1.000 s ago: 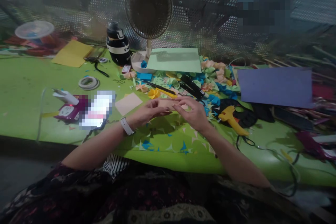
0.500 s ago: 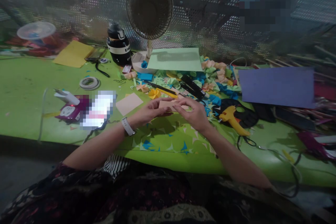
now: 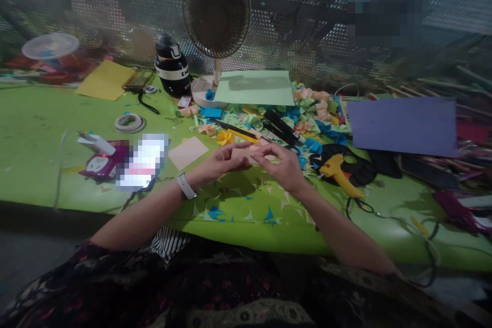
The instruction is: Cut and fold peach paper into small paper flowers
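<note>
Both of my hands meet over the middle of the green table (image 3: 34, 128), pinching one small peach piece of paper (image 3: 246, 153) between them. My left hand (image 3: 219, 164), with a white watch band on its wrist, holds the paper's left end in closed fingers. My right hand (image 3: 282, 164) grips the right end, fingers curled over it. A flat peach paper square (image 3: 188, 152) lies just left of my left hand. Paper scraps (image 3: 238, 205) in green, blue and white lie scattered under my wrists.
A yellow glue gun (image 3: 340, 173) lies right of my right hand, its cord trailing forward. Behind stand a desk fan (image 3: 216, 15), a black bottle (image 3: 172, 65), a pale green sheet (image 3: 255, 87) and a heap of folded papers. A purple sheet (image 3: 402, 125), tape roll (image 3: 129, 122) and phone (image 3: 142, 166) lie about.
Hardly anything differs: my fingers have shifted slightly on the peach paper, and both hands stay in the same spot.
</note>
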The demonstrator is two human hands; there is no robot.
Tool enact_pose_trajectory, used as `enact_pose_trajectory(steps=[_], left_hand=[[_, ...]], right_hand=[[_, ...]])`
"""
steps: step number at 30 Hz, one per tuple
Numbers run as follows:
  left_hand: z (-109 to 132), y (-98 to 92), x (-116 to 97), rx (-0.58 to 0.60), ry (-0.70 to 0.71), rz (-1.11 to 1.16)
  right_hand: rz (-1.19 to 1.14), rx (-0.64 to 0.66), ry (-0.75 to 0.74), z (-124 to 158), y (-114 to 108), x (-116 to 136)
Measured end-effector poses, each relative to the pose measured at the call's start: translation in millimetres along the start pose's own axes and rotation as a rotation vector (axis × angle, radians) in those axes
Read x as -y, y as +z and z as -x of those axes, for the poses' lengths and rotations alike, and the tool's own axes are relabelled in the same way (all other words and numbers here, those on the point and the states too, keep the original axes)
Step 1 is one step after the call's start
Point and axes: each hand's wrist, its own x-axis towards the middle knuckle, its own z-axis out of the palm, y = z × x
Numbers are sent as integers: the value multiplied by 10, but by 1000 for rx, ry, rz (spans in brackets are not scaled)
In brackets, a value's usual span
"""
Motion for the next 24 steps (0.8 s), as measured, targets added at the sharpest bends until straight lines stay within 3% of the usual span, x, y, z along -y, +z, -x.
enact_pose_trajectory(steps=[7, 12, 19, 22, 24], left_hand=[[-6, -2, 19, 11, 3, 41], [-20, -11, 27, 7, -8, 11], [1, -27, -50, -30, -94, -381], [-2, -20, -54, -39, -64, -406], [-8, -17, -45, -52, -29, -396]], right_hand=[[-114, -28, 83, -13, 9, -2], [-137, 24, 91, -27, -1, -5], [-170, 0, 108, -40, -16, 11], [-205, 26, 178, -45, -24, 28], [-226, 111, 238, -46, -28, 33]])
